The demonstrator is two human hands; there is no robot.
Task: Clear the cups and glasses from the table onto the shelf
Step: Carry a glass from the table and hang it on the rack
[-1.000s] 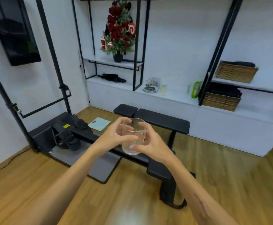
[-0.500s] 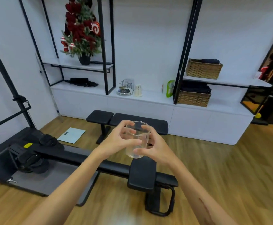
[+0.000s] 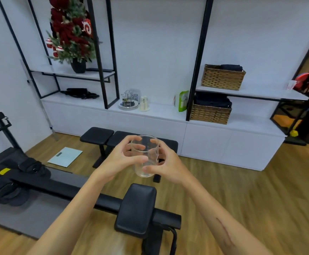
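A clear empty glass (image 3: 146, 159) is held upright in front of me, above the floor. My left hand (image 3: 119, 160) grips its left side with curled fingers and thumb. My right hand (image 3: 165, 164) grips its right side the same way. The long white shelf (image 3: 159, 112) runs along the far wall ahead. On it stand a glass rack on a plate (image 3: 128, 102) and a small pale cup (image 3: 144, 103).
A black weight bench (image 3: 98, 134) stands between me and the shelf. A black padded machine seat (image 3: 138, 208) and its rail lie just below my arms. Wicker baskets (image 3: 210, 113) sit on the shelf at right, a decorated plant (image 3: 71, 34) at upper left, a scale (image 3: 65, 156) on the floor.
The view has swung right and moved nearer the shelf, which now looks larger. Both hands keep the same grip on the glass.
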